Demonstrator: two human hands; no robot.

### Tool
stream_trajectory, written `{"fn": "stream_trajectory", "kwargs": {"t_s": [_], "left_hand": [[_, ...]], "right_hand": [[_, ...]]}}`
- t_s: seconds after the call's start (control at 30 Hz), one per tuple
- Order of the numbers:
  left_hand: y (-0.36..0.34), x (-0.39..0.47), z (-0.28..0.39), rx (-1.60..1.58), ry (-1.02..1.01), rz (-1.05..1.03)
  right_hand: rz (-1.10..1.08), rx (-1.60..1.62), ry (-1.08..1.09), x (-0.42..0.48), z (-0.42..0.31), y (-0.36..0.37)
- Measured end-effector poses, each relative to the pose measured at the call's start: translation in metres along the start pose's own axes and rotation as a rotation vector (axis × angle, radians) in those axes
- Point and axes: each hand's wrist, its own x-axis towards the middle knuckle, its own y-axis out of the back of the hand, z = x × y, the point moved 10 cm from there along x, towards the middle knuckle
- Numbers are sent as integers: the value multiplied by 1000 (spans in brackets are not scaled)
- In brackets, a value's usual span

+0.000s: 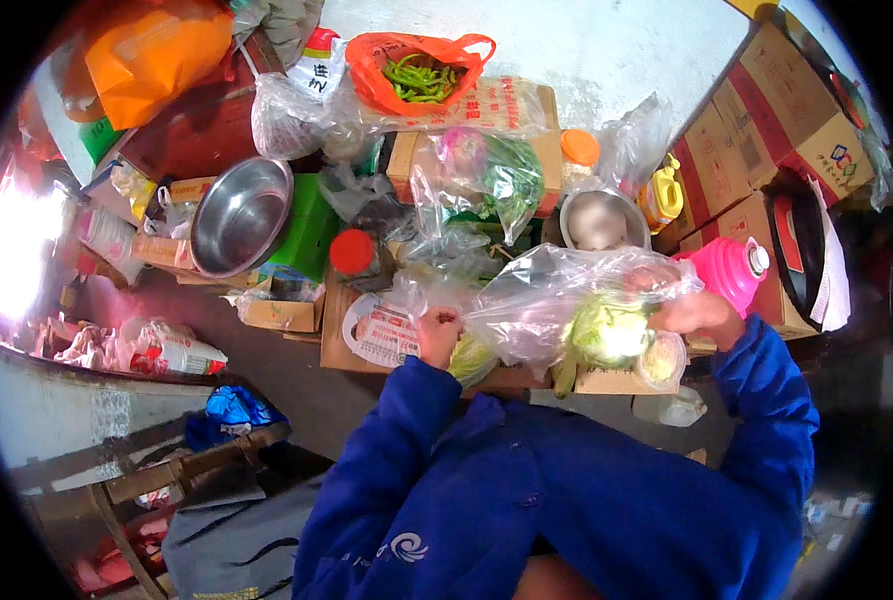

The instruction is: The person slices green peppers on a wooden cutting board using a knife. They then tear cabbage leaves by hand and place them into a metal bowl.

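Note:
A clear plastic bag (pixel 525 289) stretches between my hands over the cardboard boxes before me. My left hand (pixel 439 335) grips the bag's left part, above a leafy cabbage (pixel 473 360). My right hand (pixel 698 319) is at the bag's right end, beside a pale green cabbage (pixel 611 326); its fingers are partly hidden, so its hold is unclear. A small round tub (pixel 661 361) with yellowish contents sits just below that hand. Something pinkish shows through the bag's middle. A pink thermos (pixel 728 274) stands beyond my right hand.
A steel basin (pixel 242 217) lies tilted at left, near a red-lidded jar (pixel 352 252). Behind are a red bag of green chili peppers (pixel 420 82), bagged leafy greens (pixel 514 180), an orange-lidded jar (pixel 579 148), a metal bowl (pixel 604 217) and a yellow bottle (pixel 662 195). Cardboard boxes (pixel 754 120) are stacked at right.

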Motion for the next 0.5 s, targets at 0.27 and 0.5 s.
{"fn": "stream_trajectory", "kwargs": {"t_s": [0.27, 0.5], "left_hand": [[-19, 13, -3, -252, 8, 5], [8, -51, 68, 67, -307, -111]], "right_hand": [[280, 1229, -135, -35, 51, -14], [383, 1716, -213, 6, 46, -91]]}}
